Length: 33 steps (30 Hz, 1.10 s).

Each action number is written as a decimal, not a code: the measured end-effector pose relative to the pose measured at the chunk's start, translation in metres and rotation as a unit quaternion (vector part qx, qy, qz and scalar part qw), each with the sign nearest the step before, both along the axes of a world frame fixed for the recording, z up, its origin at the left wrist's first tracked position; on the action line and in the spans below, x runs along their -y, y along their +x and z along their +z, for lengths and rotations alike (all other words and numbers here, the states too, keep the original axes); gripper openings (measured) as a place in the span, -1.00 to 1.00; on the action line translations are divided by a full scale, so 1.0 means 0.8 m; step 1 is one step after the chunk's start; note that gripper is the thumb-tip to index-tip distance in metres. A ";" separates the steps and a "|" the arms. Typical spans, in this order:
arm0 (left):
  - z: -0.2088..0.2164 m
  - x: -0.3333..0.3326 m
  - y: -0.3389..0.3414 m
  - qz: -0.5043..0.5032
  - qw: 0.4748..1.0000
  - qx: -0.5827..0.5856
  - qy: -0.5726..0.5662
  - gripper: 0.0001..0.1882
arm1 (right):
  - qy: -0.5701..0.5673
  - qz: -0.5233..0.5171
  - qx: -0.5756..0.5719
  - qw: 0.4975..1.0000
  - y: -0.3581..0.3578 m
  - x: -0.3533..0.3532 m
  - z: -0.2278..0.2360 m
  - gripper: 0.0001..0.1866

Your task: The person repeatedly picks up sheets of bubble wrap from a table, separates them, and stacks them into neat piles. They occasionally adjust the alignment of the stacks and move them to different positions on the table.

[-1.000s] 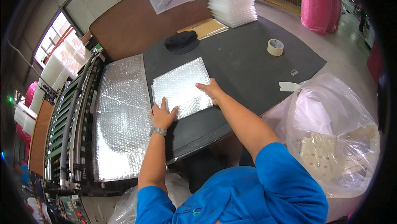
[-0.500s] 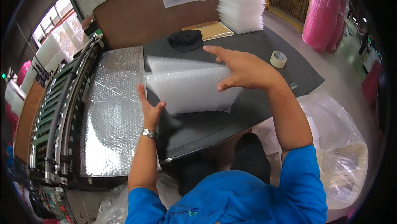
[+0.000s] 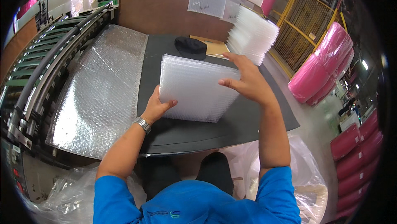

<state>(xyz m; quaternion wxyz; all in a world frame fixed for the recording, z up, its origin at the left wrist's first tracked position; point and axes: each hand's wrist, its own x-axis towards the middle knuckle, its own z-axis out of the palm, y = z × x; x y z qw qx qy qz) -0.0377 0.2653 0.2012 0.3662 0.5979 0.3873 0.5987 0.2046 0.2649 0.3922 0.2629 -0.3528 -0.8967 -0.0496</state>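
A stack of clear bubble-wrap sheets (image 3: pixel 194 89) stands tilted above the dark table mat, its layered edges showing along the top and side. My left hand (image 3: pixel 158 107) closes on its left edge, thumb across the front and fingers hidden behind. At the upper right corner, my right hand (image 3: pixel 247 82) wraps round the edge, with the thumb over the front face and the index finger stretched above the top edge. Its other fingers are mostly hidden.
Left of the mat lies a large bubble-wrap sheet (image 3: pixel 99 87), beside a roller conveyor (image 3: pixel 39 64). Behind the stack are a black cap (image 3: pixel 191 48), a brown folder (image 3: pixel 215 46) and a tall pile of bubble-wrap sheets (image 3: pixel 253 35). A brown board (image 3: pixel 157 6) borders the table's back.
The sheets were fanned apart and blurred, with my left hand open beside them. Now they are squared together, and my left hand grips their edge. The view has shifted rightward.
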 end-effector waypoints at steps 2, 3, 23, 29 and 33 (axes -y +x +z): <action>-0.010 -0.005 0.000 -0.011 0.999 -0.042 -0.011 -0.38 | -0.023 0.023 -0.036 0.999 -0.017 -0.003 0.002 -0.48; -0.014 -0.006 0.003 -0.021 0.999 -0.030 -0.012 -0.39 | -0.035 0.034 -0.054 0.997 -0.026 -0.004 0.005 -0.52; -0.015 -0.003 0.008 -0.072 0.997 0.025 -0.011 -0.57 | -0.186 0.044 -0.039 0.981 -0.139 -0.042 0.003 -0.79; -0.007 0.004 0.008 -0.050 0.999 -0.003 -0.005 -0.57 | -0.264 0.019 -0.201 0.943 -0.135 -0.059 0.000 -0.80; -0.010 0.001 0.008 -0.059 0.998 0.007 -0.005 -0.56 | -0.247 0.034 -0.119 0.961 -0.130 -0.052 0.002 -0.77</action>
